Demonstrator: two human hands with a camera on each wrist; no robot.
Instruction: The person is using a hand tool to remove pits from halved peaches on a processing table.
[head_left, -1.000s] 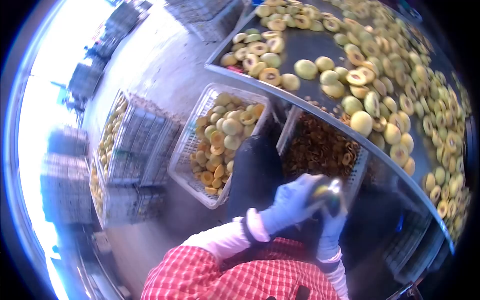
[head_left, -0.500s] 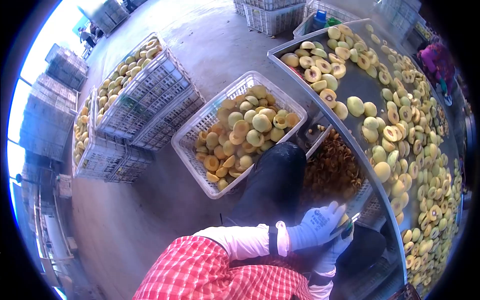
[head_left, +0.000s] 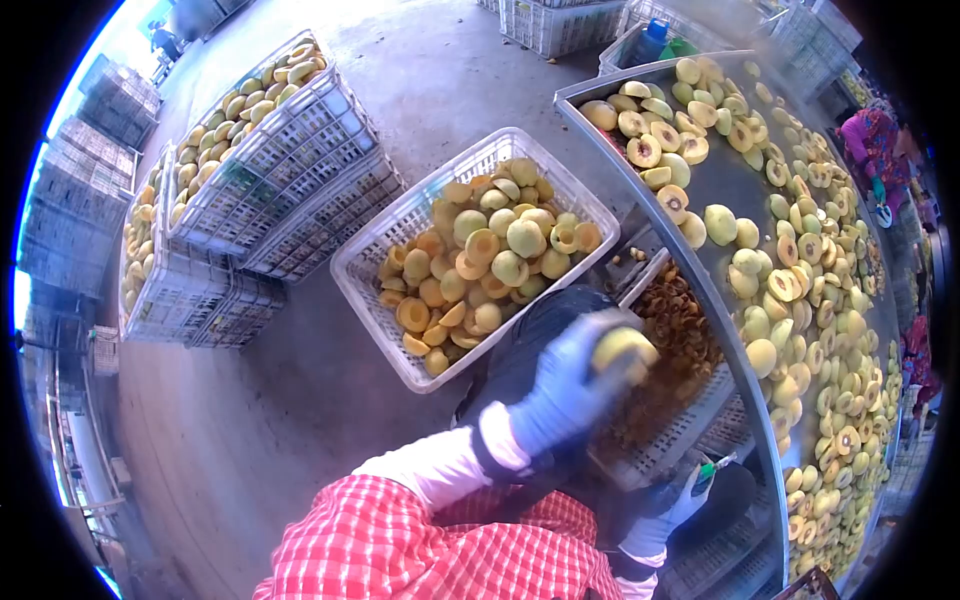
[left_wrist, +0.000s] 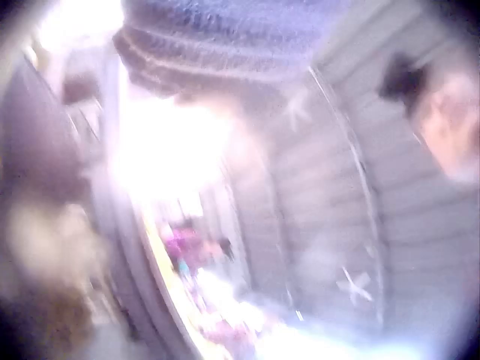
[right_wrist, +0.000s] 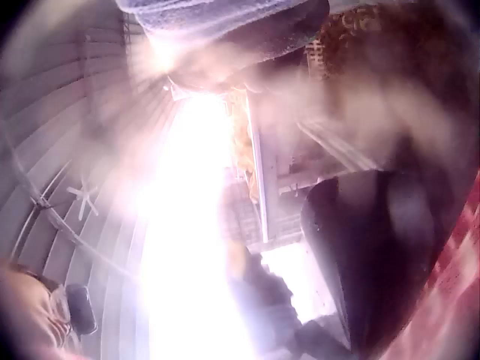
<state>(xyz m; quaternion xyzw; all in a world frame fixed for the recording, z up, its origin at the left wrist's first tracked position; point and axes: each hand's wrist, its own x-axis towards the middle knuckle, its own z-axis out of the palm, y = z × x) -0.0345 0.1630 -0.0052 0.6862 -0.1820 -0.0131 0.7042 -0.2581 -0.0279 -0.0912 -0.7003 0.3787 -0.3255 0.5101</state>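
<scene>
In the head view the gloved left hand (head_left: pixel 562 388), blurred, holds a yellow-green fruit piece (head_left: pixel 622 350) at its fingertips, above the thigh and beside the crate of brown scraps (head_left: pixel 665 440). Lower right, the gloved right hand (head_left: pixel 668 515) grips a small tool with a green part (head_left: pixel 708 470), beside the metal table's edge. A white crate (head_left: pixel 352 290) of halved fruit stands left of the left hand. Both wrist views are blurred and washed out; glove fabric crosses their tops, and neither shows the fingers clearly.
The metal table (head_left: pixel 715 270) bears many halved fruits, and its raised rim runs along the right side. Stacked fruit crates (head_left: pixel 310 165) stand at the left. A blue container (head_left: pixel 650 38) is behind the table; a person in purple (head_left: pixel 868 140) is at the far right.
The hands were together around the fruit and tool; now they are apart. The left hand has moved up and left with a fruit piece, while the right stays low with the tool. The head view has swung right.
</scene>
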